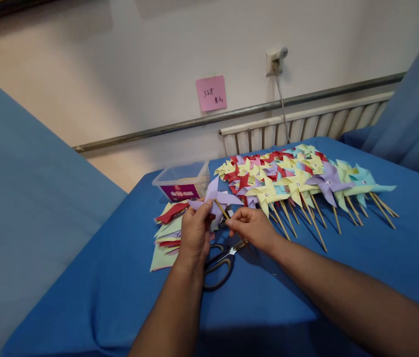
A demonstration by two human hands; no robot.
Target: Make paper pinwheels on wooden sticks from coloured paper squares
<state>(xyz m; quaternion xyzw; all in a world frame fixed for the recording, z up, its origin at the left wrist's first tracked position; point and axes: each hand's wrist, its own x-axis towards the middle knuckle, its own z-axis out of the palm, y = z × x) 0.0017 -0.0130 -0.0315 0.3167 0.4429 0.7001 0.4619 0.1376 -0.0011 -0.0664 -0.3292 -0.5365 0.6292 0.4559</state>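
A purple paper pinwheel (pixel 224 198) is held up over the table between both hands. My left hand (pixel 196 225) pinches its folded paper head near the middle. The fingers of my right hand (pixel 252 227) are closed on its thin wooden stick (pixel 221 208), which slants down to the right. Scissors (pixel 219 270) with dark handles lie just below the hands, their blades partly hidden. To the left of my left hand is a stack of coloured paper (pixel 165 255) in green, red and purple.
Many finished pinwheels (pixel 298 183) in yellow, red, purple and blue lie piled at the right, sticks toward me. A clear plastic box (pixel 182 181) with a purple label stands behind the paper. Blue cloth covers the table (pixel 128 277); a radiator (pixel 306 121) runs along the wall.
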